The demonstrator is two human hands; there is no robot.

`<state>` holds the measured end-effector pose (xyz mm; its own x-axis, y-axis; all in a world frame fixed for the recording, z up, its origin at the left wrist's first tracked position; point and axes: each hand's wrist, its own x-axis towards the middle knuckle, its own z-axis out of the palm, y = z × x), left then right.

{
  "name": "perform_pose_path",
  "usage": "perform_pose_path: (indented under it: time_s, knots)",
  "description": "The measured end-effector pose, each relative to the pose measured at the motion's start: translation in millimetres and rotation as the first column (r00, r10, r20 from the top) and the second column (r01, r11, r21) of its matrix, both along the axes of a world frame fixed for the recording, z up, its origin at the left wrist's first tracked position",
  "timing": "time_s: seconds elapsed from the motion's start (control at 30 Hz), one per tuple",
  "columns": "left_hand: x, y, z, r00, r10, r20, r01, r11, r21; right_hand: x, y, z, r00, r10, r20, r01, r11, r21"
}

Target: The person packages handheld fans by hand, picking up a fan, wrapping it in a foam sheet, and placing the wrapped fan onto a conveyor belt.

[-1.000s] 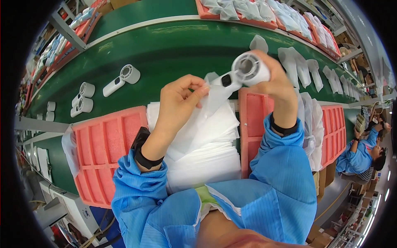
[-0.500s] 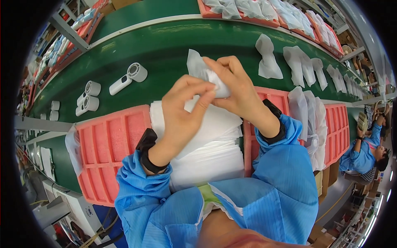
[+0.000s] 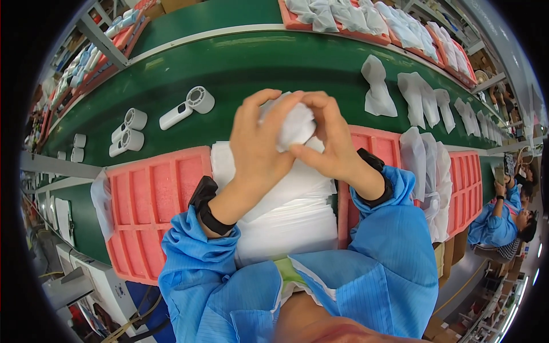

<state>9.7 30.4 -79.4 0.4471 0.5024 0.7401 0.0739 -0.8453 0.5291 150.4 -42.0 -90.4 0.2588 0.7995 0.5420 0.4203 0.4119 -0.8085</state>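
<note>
Over the far end of a stack of white sleeve bags (image 3: 289,231), both my hands are wrapped around a white-bagged handheld fan (image 3: 297,127). Only its rounded, crumpled end shows between the fingers. My left hand (image 3: 257,140) covers the left side, fingers curled over the top. On the right side, my right hand (image 3: 331,140) curls around it, thumb along the lower edge. The palms hide the rest of the fan. Bare white handheld fans (image 3: 200,100) lie on the green belt to the left, and bagged ones (image 3: 377,88) to the right.
A pink compartment tray (image 3: 154,191) sits left of the stack, another (image 3: 372,146) to its right with several bagged fans (image 3: 414,157) on its right side. Filled trays (image 3: 337,31) line the far side of the belt. A co-worker (image 3: 497,220) sits at far right.
The bag's upright pointed flap no longer shows; my hands have closed around the bundle, with my left hand turned more upright. Fans on the belt have shifted a little to the right.
</note>
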Motion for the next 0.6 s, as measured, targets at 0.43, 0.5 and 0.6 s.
perform_pose_path:
  time_s: [0.43, 0.5, 0.6]
  knots:
    - [-22, 22, 17, 0.979, -0.015, 0.205, 0.068, 0.966, -0.251, 17, 10, -13, 0.922, -0.063, 0.382, 0.092, 0.994, -0.058]
    - [-16, 14, 13, 0.978, -0.024, 0.208, 0.063, 0.981, -0.182, 14, 10, -12, 0.875, -0.186, 0.447, 0.233, 0.971, -0.052]
    - [-10, 6, 11, 0.977, -0.05, 0.208, 0.06, 0.997, -0.045, 0, 3, -7, 0.825, -0.169, 0.539, 0.237, 0.97, -0.058]
